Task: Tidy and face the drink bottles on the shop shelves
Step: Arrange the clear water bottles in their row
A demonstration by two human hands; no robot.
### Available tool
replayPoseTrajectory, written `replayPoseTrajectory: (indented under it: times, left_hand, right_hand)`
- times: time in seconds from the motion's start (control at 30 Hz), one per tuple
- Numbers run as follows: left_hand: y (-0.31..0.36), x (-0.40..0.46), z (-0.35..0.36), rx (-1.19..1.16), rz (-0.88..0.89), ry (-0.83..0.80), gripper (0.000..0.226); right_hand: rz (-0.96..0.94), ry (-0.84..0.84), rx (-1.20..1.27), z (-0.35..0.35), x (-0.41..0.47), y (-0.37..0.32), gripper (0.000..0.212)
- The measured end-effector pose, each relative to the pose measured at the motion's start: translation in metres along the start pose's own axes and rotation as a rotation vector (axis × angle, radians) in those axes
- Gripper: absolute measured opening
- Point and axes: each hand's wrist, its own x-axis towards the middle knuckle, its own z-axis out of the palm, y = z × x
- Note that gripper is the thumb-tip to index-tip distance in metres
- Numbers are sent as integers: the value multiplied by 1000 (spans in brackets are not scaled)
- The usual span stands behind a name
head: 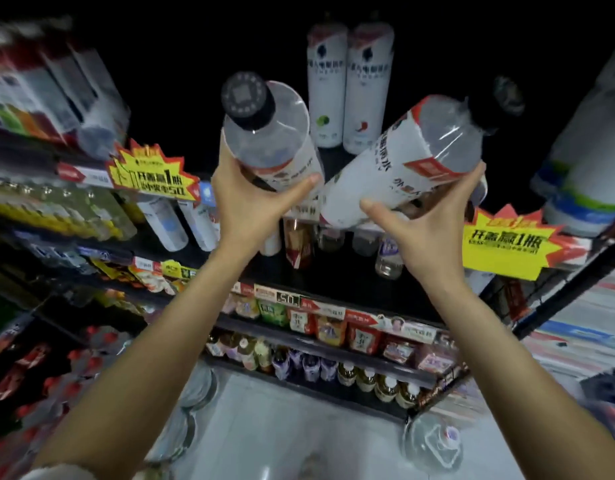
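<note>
I hold two clear drink bottles with black caps and white-and-red labels up in front of the top shelf. My left hand [252,199] grips the left bottle [269,133] round its lower body, its cap tilted toward me. My right hand [427,220] grips the right bottle [403,157], which leans with its cap up and to the right. Behind them, two more bottles of the same kind [349,88] stand upright side by side at the back of the top shelf [334,161].
Yellow starburst promo tags [153,174] [507,242] hang from the shelf edges left and right. Lower shelves [327,348] carry rows of small bottles and packets. Large water jugs [586,168] stand at the right. The pale floor [282,427] lies below.
</note>
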Motion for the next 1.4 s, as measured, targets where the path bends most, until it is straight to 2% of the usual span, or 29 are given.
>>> replayPoseTrajectory:
  times: [0.17, 0.37, 0.5, 0.63, 0.83, 1.03, 1.17, 1.27, 1.4]
  left_hand:
    - [-18, 50, 11, 3, 20, 2, 80]
    - [-42, 87, 31, 44, -90, -64, 70]
    - [-57, 103, 41, 75, -186, -129, 77]
    - [-60, 117, 50, 131, -225, -165, 93]
    - [-70, 112, 61, 129, -100, -169, 97]
    - [-77, 113, 74, 163, -80, -118, 93]
    - [-69, 100, 76, 110, -200, -104, 93]
    - [-52, 71, 69, 31, -230, -99, 78]
    - [-33, 30, 54, -42, -76, -29, 48]
  right_hand:
    - [-15, 20, -25, 24, 60, 10, 89]
    - [-34, -24, -203, 39, 93, 30, 90]
    - [68, -73, -319, 47, 114, 40, 98]
    - [90, -111, -439, 54, 130, 42, 99]
    - [44, -78, -508, 62, 133, 51, 100]
    - [-4, 11, -542, 71, 129, 60, 92]
    - [-21, -3, -622, 71, 109, 61, 77]
    - [-77, -24, -627, 60, 80, 57, 64]
    - [-221, -95, -605, 43, 40, 46, 40]
